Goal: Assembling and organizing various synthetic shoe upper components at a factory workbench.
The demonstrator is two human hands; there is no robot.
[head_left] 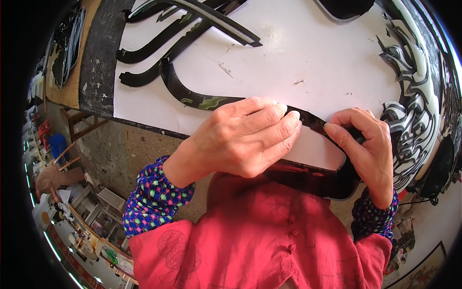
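strip (pixel 211 102): black, long and curved, with green patches on its face; it lies on the near part of the table (pixel 332 62), bends up at its far left end and runs rightward beneath the left hand to the right one.
left hand (pixel 240 137): over the strip, back of the hand uppermost, fingers curled and close together, their tips at the strip; the thumb is hidden, so i cannot tell whether this grip is pinching anything.
right hand (pixel 363 142): grip narrow, holding the strip, thumb on top and fingers bent behind it.
broad dark band (pixel 308 180): glossy, below the hands, in front of the red jacket (pixel 284 226); its right end curves up toward the right hand. whether it is one piece with the strip i cannot tell.
sleeves: patterned sleeve covers (pixel 159 192) in blue with pink and green spots, near both wrists.
upper left: more black strips (pixel 163 45), curved and partly crossing, on the white surface.
upper right: a dark rounded piece (pixel 346 7), cut off by the picture's top edge.
far right: a heap of pale curved pieces (pixel 414 96) with dark edges, just beside the right hand.
far left: a bundle of grey and dark strips (pixel 72 43) on brown board.
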